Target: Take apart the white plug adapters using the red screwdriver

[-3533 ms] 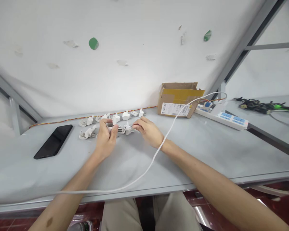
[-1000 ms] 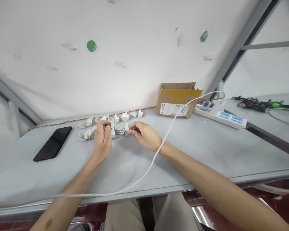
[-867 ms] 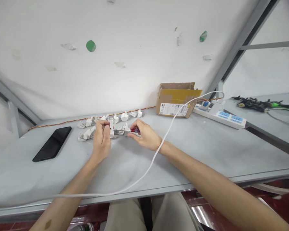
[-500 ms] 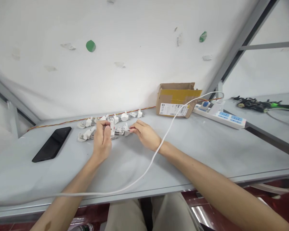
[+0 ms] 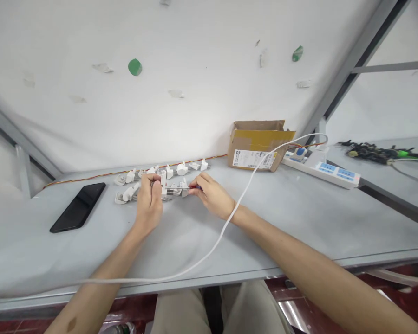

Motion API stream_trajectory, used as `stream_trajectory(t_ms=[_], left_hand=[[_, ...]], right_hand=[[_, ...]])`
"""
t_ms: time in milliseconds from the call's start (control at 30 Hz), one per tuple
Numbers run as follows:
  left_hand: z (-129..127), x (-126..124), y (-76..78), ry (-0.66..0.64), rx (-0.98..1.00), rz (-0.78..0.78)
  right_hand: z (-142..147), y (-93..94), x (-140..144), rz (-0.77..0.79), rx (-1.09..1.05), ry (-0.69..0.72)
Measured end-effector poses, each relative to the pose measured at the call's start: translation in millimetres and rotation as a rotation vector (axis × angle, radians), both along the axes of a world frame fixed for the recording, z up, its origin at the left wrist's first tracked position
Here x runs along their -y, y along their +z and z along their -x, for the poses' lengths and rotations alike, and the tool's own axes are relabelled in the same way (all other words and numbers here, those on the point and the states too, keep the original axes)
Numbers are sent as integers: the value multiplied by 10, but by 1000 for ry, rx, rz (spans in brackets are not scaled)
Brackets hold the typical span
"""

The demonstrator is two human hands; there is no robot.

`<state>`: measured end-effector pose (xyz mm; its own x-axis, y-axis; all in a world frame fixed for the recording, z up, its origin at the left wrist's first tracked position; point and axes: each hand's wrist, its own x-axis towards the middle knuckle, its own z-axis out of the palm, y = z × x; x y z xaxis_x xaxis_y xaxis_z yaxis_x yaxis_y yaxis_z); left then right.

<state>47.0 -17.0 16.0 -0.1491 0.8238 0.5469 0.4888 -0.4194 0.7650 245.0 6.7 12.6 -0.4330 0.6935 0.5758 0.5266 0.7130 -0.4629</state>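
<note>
A grey table (image 5: pixel 299 222) runs along a white wall dotted with bits of green tape, with a metal frame rising at the right. On it, a person sits with both forearms stretched out.

The left hand (image 5: pixel 149 204) is closed around a white plug (image 5: pixel 163 182), pinching it upright just above the table. The right hand (image 5: pixel 212 198) grips a small screwdriver (image 5: pixel 186 187), its thin shaft lying nearly level and its tip at the plug. The handle shows only as a trace of red and blue between the fingers.

More white plugs (image 5: pixel 153 174) lie in loose rows behind and left of the hands, some touching each other. A black phone (image 5: pixel 78 206) rests well to the left. A white cable (image 5: pixel 230 218) crosses over the right wrist, running from the table's near edge up to a power strip (image 5: pixel 322 169) at the far right. A cardboard box (image 5: pixel 259 144) stands by the wall near that strip, and a twisted wire (image 5: pixel 101 174) trails along the wall's foot.

It looks like a screw in the held plug is being worked. The next move, I'd judge, calls for keeping the tip seated and the plug steady while the driver turns.
</note>
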Motion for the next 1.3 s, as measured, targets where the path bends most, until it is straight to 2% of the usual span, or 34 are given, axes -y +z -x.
stream_trajectory(t_ms=[100, 300, 633, 833, 1067, 1200, 1300], left_hand=[[-3, 3, -5, -3, -5, -1], [2, -12, -13, -2, -12, 6], [-1, -2, -17, 0, -37, 20], [0, -22, -16, 4, -62, 38], [9, -21, -32, 7, -33, 47], [2, -18, -34, -8, -12, 60], [-10, -31, -18, -59, 89, 88]], right_hand=[[5, 1, 1, 1, 28, -25], [27, -18, 24, 105, -84, -28], [2, 34, 2, -22, 2, -40], [16, 31, 36, 74, -45, -71], [-3, 69, 45, -2, 0, -48], [7, 66, 43, 27, 74, -104], [21, 72, 48, 53, 104, -124]])
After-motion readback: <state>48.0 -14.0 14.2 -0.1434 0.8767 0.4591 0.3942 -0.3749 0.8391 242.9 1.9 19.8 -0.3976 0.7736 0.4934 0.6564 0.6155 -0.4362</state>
